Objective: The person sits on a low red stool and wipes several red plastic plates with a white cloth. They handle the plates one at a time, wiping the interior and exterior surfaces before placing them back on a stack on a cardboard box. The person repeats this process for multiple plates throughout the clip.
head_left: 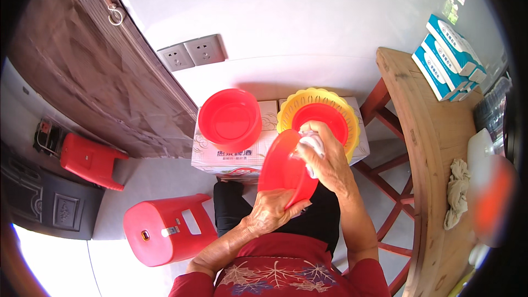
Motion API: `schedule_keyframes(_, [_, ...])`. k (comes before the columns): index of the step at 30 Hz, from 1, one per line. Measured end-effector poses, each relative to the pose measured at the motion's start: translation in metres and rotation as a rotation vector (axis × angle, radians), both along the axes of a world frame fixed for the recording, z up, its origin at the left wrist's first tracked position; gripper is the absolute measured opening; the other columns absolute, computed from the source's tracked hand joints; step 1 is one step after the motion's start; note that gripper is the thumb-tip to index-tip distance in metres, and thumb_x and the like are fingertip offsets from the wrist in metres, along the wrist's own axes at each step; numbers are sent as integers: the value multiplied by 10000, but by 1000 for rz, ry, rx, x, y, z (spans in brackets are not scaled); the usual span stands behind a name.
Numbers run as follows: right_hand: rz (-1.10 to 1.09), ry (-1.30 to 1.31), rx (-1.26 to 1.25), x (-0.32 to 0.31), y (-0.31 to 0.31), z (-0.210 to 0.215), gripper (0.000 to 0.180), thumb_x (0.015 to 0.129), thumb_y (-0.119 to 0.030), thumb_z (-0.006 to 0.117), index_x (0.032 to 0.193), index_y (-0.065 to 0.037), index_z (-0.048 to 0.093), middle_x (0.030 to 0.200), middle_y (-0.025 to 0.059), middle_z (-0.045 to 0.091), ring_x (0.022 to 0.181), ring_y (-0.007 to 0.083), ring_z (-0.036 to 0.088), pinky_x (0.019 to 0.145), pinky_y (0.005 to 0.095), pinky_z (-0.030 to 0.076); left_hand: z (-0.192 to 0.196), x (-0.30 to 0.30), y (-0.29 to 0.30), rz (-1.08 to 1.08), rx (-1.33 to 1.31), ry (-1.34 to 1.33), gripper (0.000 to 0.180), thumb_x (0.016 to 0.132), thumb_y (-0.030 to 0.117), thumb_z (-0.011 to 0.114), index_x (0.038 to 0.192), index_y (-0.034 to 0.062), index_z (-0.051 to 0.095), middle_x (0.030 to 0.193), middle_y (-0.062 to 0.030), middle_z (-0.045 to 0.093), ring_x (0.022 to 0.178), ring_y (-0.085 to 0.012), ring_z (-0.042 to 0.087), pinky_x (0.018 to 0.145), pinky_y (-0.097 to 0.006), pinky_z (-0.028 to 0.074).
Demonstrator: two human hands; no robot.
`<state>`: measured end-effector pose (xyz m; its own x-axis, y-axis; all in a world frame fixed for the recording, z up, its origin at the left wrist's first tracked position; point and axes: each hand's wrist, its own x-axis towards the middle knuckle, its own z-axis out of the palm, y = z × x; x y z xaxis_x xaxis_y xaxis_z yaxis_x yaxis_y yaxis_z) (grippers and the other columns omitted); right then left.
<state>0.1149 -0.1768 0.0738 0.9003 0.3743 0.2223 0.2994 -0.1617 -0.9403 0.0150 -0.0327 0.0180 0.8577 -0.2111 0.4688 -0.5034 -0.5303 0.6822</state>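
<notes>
A red plastic basin is tilted up in front of me. My left hand grips its lower rim, the thumb reaching across toward the right. At the basin's upper right edge, my right hand is closed around a crumpled white cloth pressed to the rim. Behind it, on a cardboard box, a yellow scalloped basket has another red basin sitting inside. To its left on the box stands a further red basin.
A wooden table on the right carries several blue-and-white boxes and a beige rag. Red stools stand to my left, near a brown curtain. A wall socket sits above the cardboard boxes.
</notes>
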Motion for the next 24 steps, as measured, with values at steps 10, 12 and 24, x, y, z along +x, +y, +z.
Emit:
schedule_keyframes(10, [-318, 0, 123, -11, -18, -41, 438, 748, 53, 503, 1181, -10, 513, 999, 75, 550, 854, 128, 515, 729, 256, 450, 17, 5, 16, 229, 165, -252, 862, 684, 630, 728, 1286, 51, 513, 1260, -167, 502, 1224, -350, 452, 1006, -535, 333])
schedule_keyframes(12, [-358, 140, 231, -15, -20, -33, 432, 758, 73, 500, 1180, -15, 519, 978, 37, 521, 808, 84, 468, 698, 209, 415, -4, 4, 20, 587, -322, -272, 868, 771, 544, 704, 1399, 54, 357, 1280, -165, 493, 1227, -328, 458, 1012, -501, 361])
schedule_keyframes(24, [-450, 57, 334, -33, -10, -64, 248, 872, -67, 607, 1085, 10, 505, 1040, 114, 565, 834, 143, 546, 664, 273, 461, -25, 8, 23, 417, -1121, 354, 715, 755, 0, 485, 1441, 26, 285, 1337, -120, 461, 1218, -222, 459, 1041, -351, 362])
